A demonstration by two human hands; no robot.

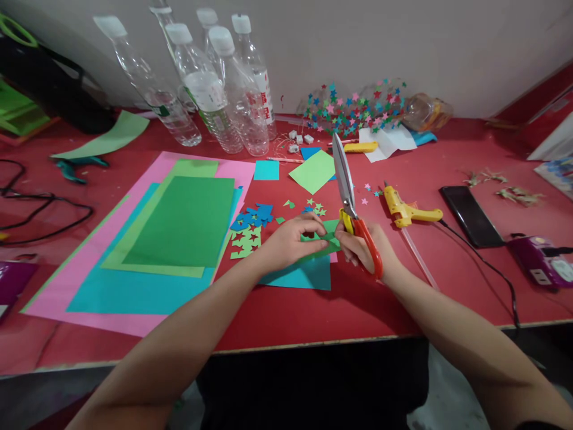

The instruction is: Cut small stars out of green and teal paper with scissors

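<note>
Over the red table's front middle, my left hand (298, 240) pinches a small piece of green paper (330, 230) from its left side. My right hand (364, 248) is closed around the scissors (358, 224), whose orange and yellow handles hang at the palm while the blades point up and away. Fingertips of that hand also meet the right edge of the green paper. Beneath the hands lies a turquoise sheet (299, 276). Beside my left wrist are light green paper with star-shaped holes (245, 242) and blue cut paper (257, 216). Small green stars (317, 208) lie just beyond the fingers.
Stacked coloured sheets (181, 221) cover the left side of the table (268, 322). Plastic bottles (242, 95) stand at the back. On the right are a yellow glue gun (405, 209) with its cord, a black phone (471, 216) and a purple power strip (539, 260).
</note>
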